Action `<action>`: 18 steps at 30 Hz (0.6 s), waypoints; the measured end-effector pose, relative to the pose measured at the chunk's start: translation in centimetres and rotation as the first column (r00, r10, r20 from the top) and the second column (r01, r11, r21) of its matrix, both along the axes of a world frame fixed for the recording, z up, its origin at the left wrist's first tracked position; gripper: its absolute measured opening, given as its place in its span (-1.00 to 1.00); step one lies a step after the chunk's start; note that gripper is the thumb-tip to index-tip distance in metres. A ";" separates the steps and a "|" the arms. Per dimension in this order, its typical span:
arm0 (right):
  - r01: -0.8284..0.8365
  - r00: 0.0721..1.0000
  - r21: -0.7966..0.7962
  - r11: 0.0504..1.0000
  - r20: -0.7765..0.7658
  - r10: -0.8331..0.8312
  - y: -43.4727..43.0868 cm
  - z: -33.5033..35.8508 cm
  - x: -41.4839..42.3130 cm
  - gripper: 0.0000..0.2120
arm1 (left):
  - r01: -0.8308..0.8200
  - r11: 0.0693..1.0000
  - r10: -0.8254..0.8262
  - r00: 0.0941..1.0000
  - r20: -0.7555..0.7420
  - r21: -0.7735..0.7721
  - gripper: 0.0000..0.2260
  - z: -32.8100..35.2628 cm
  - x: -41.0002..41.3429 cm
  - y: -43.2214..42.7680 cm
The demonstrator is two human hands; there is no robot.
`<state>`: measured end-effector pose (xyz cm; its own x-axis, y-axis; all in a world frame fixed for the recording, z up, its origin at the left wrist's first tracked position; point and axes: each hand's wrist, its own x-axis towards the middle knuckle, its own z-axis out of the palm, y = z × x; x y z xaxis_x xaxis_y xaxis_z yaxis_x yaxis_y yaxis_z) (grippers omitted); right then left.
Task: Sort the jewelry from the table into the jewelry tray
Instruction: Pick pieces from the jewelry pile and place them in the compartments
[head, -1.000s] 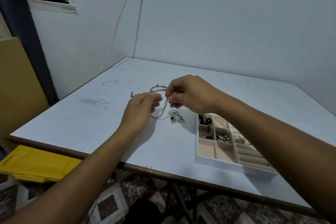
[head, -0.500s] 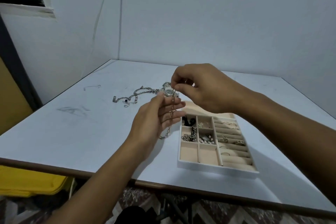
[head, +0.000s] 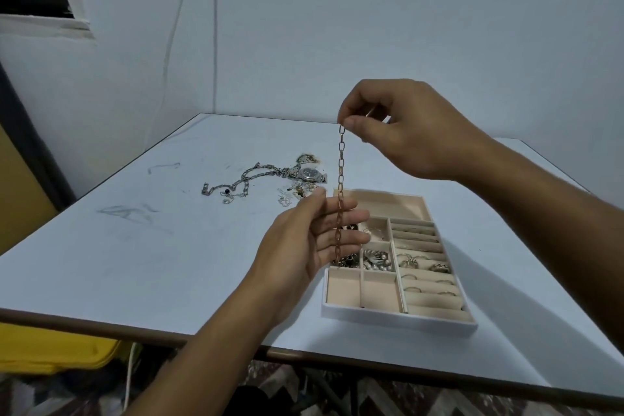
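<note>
A copper-coloured chain (head: 340, 176) hangs straight down from my right hand (head: 405, 128), which pinches its top link above the table. My left hand (head: 310, 240) is open with fingers spread, its palm behind the chain's lower part, over the left side of the jewelry tray (head: 398, 317). The tray is white with beige compartments; some hold chains, beads and rings, and the two near-left compartments hold nothing. More jewelry lies on the table beyond my left hand: a silver chain (head: 243, 181), a wristwatch (head: 309, 174) and small pieces (head: 287, 196).
The white table (head: 152, 246) has a brown front edge and pen marks at the left. Walls close it in at the back and left. A yellow bin (head: 50, 351) sits on the floor below the left corner.
My right hand has risen, drawing the chain out to full length. My left hand has opened behind the chain and moved over the tray. The view shifted right.
</note>
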<state>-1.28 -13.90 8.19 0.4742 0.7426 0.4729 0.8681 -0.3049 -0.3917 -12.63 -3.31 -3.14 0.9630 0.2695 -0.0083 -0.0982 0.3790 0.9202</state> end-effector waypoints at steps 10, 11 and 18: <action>0.085 0.996 0.111 0.990 -0.038 -0.081 -0.2 -0.6 -0.1 -0.92 | 0.054 0.992 -0.058 0.998 -0.036 -0.117 -0.78 0.0 0.5 -0.7; 0.097 0.995 0.124 0.988 -0.047 -0.091 -0.4 -0.7 -0.1 -0.92 | 0.065 0.989 -0.070 0.997 -0.039 -0.132 -0.79 0.0 0.6 -0.9; 0.128 0.985 0.190 0.973 -0.142 -0.102 -1.4 -2.2 0.0 -0.93 | 0.108 0.969 -0.119 0.992 -0.035 -0.220 -0.84 0.3 1.5 -0.9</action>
